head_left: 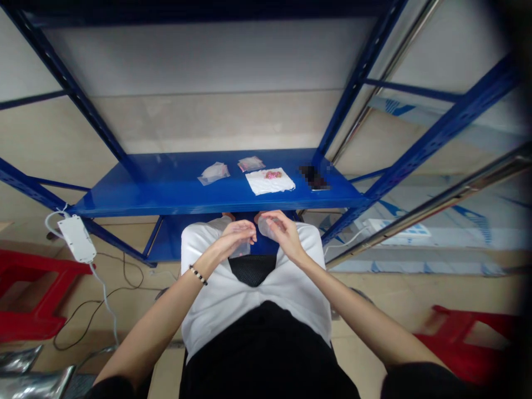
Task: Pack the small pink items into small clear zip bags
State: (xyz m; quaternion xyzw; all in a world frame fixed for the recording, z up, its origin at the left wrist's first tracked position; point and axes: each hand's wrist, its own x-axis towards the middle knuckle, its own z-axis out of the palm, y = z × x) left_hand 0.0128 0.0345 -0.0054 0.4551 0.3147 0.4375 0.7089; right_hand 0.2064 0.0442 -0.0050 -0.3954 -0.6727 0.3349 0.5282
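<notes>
Both my hands are over my lap, just in front of the blue shelf (pixel 166 188). My left hand (pixel 238 236) has its fingers closed on a small clear plastic bag (pixel 241 250) that hangs below them. My right hand (pixel 286 233) pinches another piece of clear plastic, which looks like a small bag (pixel 266 227). A gap separates the two hands. On the shelf ahead lies a white sheet (pixel 260 185) with a small pink and gold cluster (pixel 273 174) on it. Left of it are clear bags (pixel 214 173), and behind it a stack of pinkish packets (pixel 251 163).
A dark phone-like object (pixel 315 180), partly blurred, lies at the shelf's right. Blue uprights (pixel 349 83) frame the shelf. A white power strip (pixel 77 238) hangs at left with its cable. Red stools (pixel 41 296) stand on both sides. Metal rails run along the right.
</notes>
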